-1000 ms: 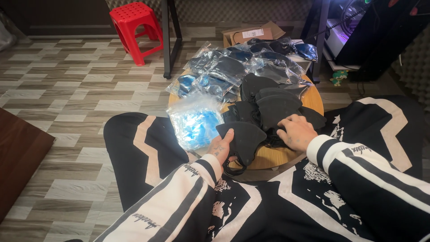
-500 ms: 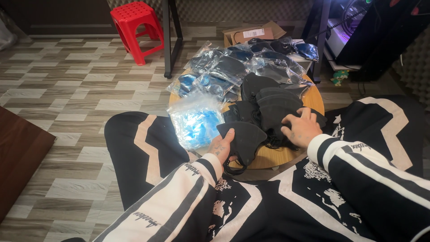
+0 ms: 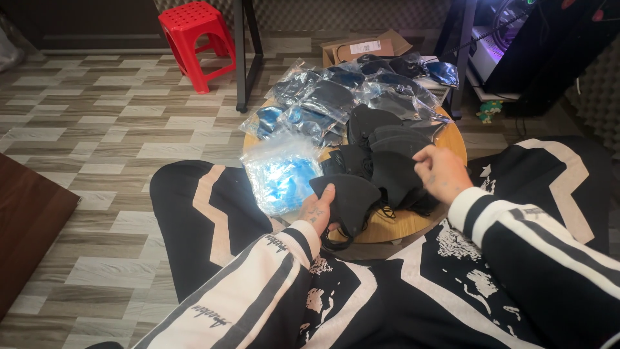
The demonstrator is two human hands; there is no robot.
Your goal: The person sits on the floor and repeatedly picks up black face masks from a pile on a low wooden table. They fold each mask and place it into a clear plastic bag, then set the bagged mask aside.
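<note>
a home room: tiled floor [image 3: 116,129], red plastic stool [image 3: 197,35], lit computer tower [image 3: 497,39]

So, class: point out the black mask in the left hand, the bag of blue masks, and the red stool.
black mask [image 3: 352,197], head view, middle of its cloth front.
bag of blue masks [image 3: 281,178], head view, centre of the clear bag.
red stool [image 3: 192,16], head view, its perforated seat.

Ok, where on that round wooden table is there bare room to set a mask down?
Bare wood shows only along the near rim of the round table, between the left hand holding a black mask and the right hand. The middle is covered by loose black masks, the far side by bagged masks, the left edge by a bag of blue masks.
</note>
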